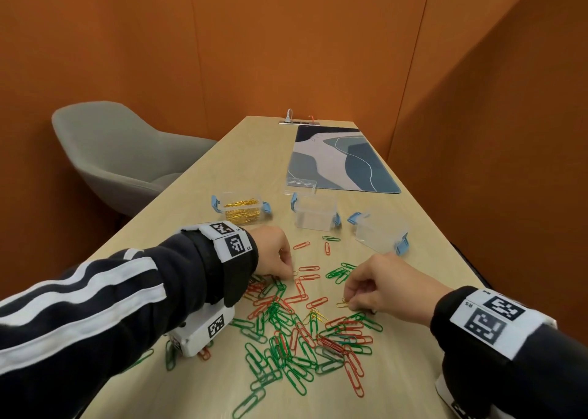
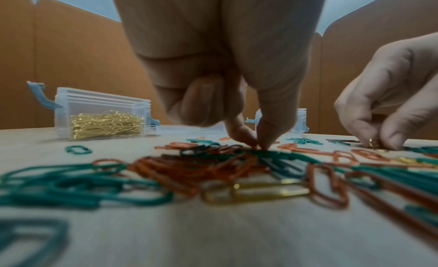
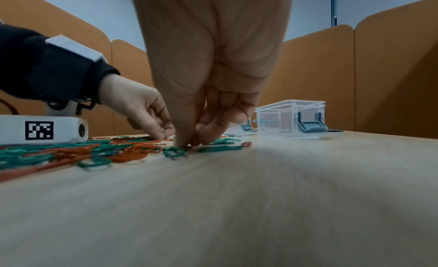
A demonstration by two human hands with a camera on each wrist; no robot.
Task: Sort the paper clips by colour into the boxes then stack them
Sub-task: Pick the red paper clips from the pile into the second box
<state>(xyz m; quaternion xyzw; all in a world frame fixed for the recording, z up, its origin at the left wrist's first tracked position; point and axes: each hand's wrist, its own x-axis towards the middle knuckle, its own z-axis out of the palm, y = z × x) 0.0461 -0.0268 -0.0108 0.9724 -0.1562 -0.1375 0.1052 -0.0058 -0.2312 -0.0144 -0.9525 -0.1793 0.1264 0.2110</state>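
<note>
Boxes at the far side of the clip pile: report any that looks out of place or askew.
The rightmost clear box looks tipped over, its blue latches skewed, while the middle box and the box of gold clips stand upright. A loose clear lid lies behind the middle box. Nothing looks damaged.

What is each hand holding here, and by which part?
Right hand pinches a gold clip at one end. Left hand has fingertips down in the clips; any grip cannot be told.
</note>
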